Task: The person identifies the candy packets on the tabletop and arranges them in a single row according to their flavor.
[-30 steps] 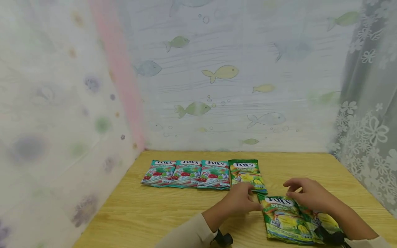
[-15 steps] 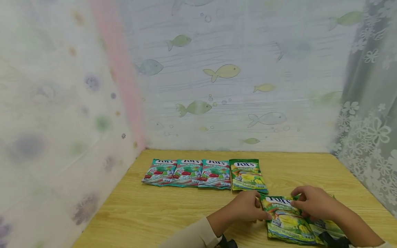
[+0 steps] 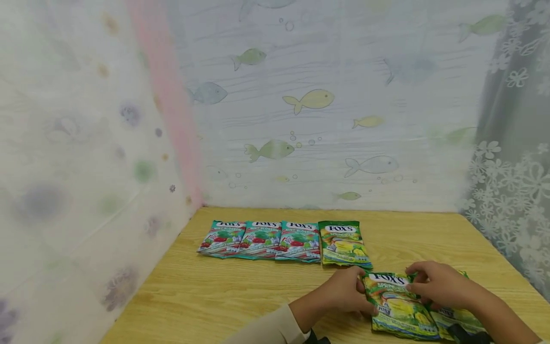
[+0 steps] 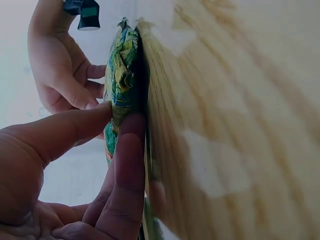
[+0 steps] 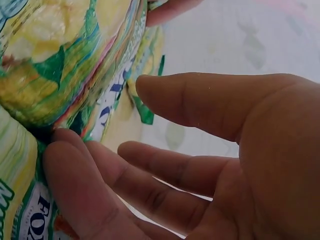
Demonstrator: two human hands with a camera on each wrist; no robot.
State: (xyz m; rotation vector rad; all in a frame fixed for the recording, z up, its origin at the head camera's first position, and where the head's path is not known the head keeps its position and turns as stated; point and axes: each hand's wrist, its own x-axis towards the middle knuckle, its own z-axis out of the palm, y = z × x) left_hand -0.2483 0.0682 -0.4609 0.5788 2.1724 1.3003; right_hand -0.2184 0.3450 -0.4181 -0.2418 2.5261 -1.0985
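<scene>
A green and yellow FOX'S candy bag (image 3: 399,308) lies near the front right of the table. My left hand (image 3: 345,292) pinches its left edge, thumb above and fingers at the underside, close over the wood in the left wrist view. At its right edge is my right hand (image 3: 444,283). In the right wrist view the right fingertips (image 5: 65,155) sit between this bag and a second green candy bag (image 3: 457,321), with the thumb held apart from the fingers. The second bag is partly hidden under the right hand and wrist.
Three teal FOX'S mint candy bags (image 3: 259,241) lie overlapping in a row farther back. Another green candy bag (image 3: 345,244) ends that row on the right, just beyond my left hand. A fish-print curtain (image 3: 322,143) hangs at the back edge of the wooden table (image 3: 206,296).
My left hand has moved right onto the front green bag's left edge and grips it. The right hand has come slightly down and right, its fingers now at the gap between the two near bags.
</scene>
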